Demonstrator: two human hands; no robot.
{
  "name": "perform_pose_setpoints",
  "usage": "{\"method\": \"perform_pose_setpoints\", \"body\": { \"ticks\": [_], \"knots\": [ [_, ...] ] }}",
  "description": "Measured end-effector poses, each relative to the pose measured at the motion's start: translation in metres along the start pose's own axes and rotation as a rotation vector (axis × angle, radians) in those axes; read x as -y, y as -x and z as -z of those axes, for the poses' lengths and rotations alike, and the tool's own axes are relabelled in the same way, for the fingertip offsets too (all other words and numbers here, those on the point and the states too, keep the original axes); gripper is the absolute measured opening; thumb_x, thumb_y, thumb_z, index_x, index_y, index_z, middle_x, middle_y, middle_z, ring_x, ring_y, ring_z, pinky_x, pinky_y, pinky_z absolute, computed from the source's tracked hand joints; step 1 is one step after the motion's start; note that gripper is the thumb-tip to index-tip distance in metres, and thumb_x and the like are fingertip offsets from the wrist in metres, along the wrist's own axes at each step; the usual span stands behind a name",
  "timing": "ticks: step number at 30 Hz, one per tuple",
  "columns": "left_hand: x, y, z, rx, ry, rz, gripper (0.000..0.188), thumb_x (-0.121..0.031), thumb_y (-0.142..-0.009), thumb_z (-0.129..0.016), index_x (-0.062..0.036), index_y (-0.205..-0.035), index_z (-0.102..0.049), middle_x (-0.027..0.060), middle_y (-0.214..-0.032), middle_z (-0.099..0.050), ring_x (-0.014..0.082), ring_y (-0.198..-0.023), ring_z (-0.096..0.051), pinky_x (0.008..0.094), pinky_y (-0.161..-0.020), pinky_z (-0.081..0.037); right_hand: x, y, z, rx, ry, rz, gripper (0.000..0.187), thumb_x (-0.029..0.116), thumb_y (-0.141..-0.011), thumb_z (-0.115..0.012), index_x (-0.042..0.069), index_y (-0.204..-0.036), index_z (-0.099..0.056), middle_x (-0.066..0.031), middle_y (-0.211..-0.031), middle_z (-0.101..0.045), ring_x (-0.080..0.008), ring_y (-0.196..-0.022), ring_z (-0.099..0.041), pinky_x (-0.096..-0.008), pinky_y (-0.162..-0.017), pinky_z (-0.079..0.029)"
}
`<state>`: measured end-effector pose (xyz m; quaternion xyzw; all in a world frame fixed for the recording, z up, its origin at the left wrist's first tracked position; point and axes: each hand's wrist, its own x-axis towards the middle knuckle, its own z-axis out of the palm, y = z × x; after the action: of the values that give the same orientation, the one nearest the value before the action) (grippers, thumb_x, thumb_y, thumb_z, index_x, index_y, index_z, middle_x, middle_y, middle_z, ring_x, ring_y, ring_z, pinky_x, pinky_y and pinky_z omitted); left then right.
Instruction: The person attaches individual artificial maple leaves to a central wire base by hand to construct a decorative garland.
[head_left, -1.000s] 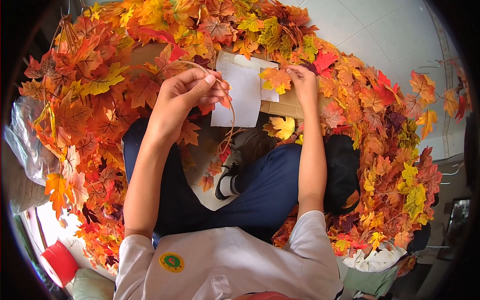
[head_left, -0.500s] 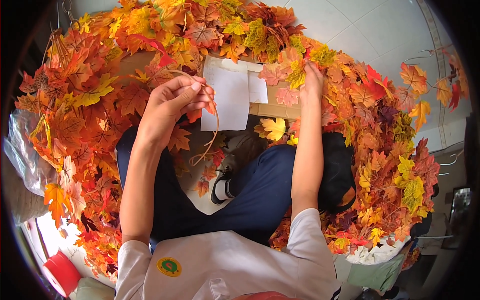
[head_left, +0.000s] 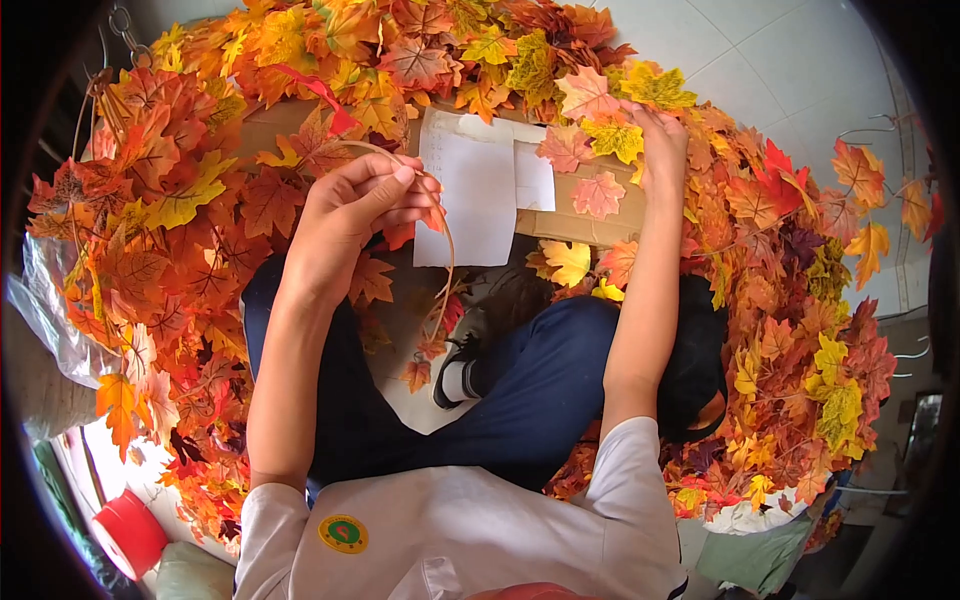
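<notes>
My left hand (head_left: 355,205) is closed in a pinch on a thin tan stem (head_left: 448,245), which arcs above the fingers and hangs down in a curve. A small orange leaf piece shows beside those fingertips. At the upper right, my right hand (head_left: 662,150) has its fingers bent into a bunch of artificial maple leaves, closed at the edge of a yellow leaf (head_left: 615,136); the fingertips are partly hidden. Pink-orange leaves (head_left: 598,194) lie next to it on a cardboard box (head_left: 575,222). White paper sheets (head_left: 466,190) lie on the box between my hands.
Heaped artificial leaves (head_left: 190,260) surround my legs on the left, far side and right. Metal hooks (head_left: 910,350) stick out at the right. A red spool (head_left: 130,533) and a clear plastic bag (head_left: 60,310) are at the left. Pale floor tiles (head_left: 770,60) show beyond.
The view has shifted a little, so most things sit slightly further right. My right hand has moved away from the lower yellow leaf, with its fingers now bent toward the left. My left hand keeps the stem.
</notes>
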<state>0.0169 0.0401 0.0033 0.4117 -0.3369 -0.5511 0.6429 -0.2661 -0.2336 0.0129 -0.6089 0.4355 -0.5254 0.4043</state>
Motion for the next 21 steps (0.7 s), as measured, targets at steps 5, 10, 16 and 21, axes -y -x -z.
{"method": "perform_pose_setpoints", "body": {
  "ticks": [5,10,16,21],
  "knots": [
    [0.006,-0.008,-0.005,0.012,0.045,0.012,0.02,-0.017,-0.096,-0.058,0.0023,-0.102,-0.058,0.0106,-0.096,-0.068,0.011,-0.08,-0.066,0.0208,-0.068,-0.049,-0.004,-0.002,0.004,-0.089,0.313,0.289,0.02,0.0,-0.087,-0.059,-0.007,-0.105,-0.064,-0.0136,-0.098,-0.071,-0.0162,-0.081,-0.068,-0.0245,-0.075,-0.05],
    [0.008,-0.008,-0.013,0.025,0.024,0.024,0.019,-0.018,-0.096,-0.058,0.001,-0.098,-0.06,0.0097,-0.093,-0.069,0.0107,-0.079,-0.066,0.0209,-0.065,-0.048,0.018,0.013,0.011,-0.152,0.226,0.153,0.024,0.008,-0.087,-0.066,-0.009,-0.104,-0.065,-0.0107,-0.097,-0.071,-0.0148,-0.085,-0.066,-0.0248,-0.076,-0.048],
    [0.01,-0.006,-0.013,0.03,0.018,0.015,0.018,-0.019,-0.096,-0.058,-0.0005,-0.096,-0.061,0.0086,-0.092,-0.07,0.0097,-0.077,-0.065,0.0207,-0.06,-0.045,0.06,0.03,0.009,0.155,0.067,0.0,0.029,0.014,-0.086,-0.068,-0.006,-0.107,-0.068,-0.0072,-0.102,-0.07,-0.0133,-0.096,-0.062,-0.0279,-0.093,-0.041],
    [0.009,-0.007,-0.014,0.029,0.027,-0.007,0.018,-0.019,-0.096,-0.059,-0.0011,-0.095,-0.061,0.0083,-0.091,-0.07,0.0099,-0.076,-0.066,0.0206,-0.059,-0.044,0.017,-0.005,0.042,-0.202,0.704,-0.008,0.032,0.025,-0.091,-0.059,-0.005,-0.098,-0.069,-0.0162,-0.1,-0.07,-0.0262,-0.1,-0.063,-0.0374,-0.093,-0.043]
  ]
}}
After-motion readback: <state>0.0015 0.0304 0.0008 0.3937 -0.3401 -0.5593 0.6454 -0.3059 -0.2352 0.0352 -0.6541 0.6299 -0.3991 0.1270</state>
